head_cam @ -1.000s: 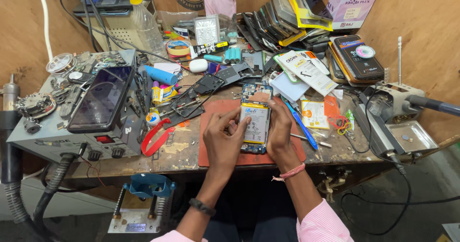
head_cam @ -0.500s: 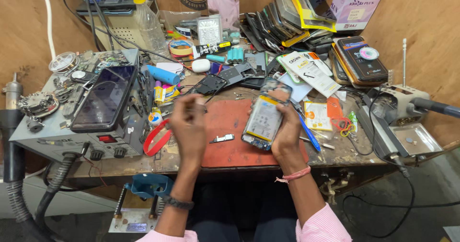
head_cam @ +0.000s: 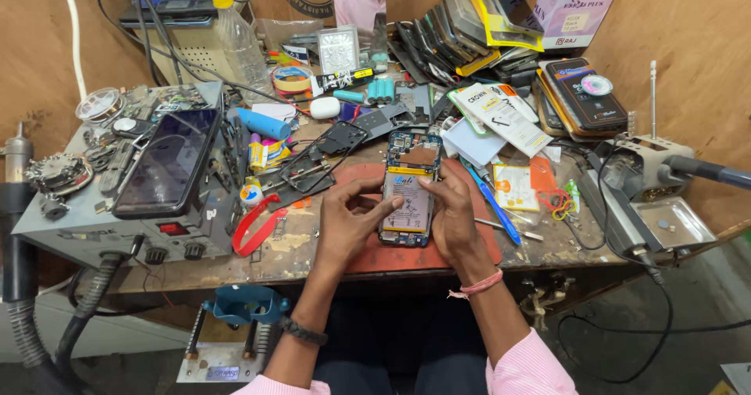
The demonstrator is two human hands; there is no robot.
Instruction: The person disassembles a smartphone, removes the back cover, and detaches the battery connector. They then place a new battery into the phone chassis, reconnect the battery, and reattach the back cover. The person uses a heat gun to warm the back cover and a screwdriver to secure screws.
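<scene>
Blue opened phone (head_cam: 410,192) lies between left hand (head_cam: 350,219) and right hand (head_cam: 456,215).

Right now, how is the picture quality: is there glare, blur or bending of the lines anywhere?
Head view: even, soft light with faint shadows; the opened phone between the left hand and right hand is sharp; a pale reflection lies on the dark screen on the grey machine; the wide lens bows the bench edge and stretches the corners.
</scene>
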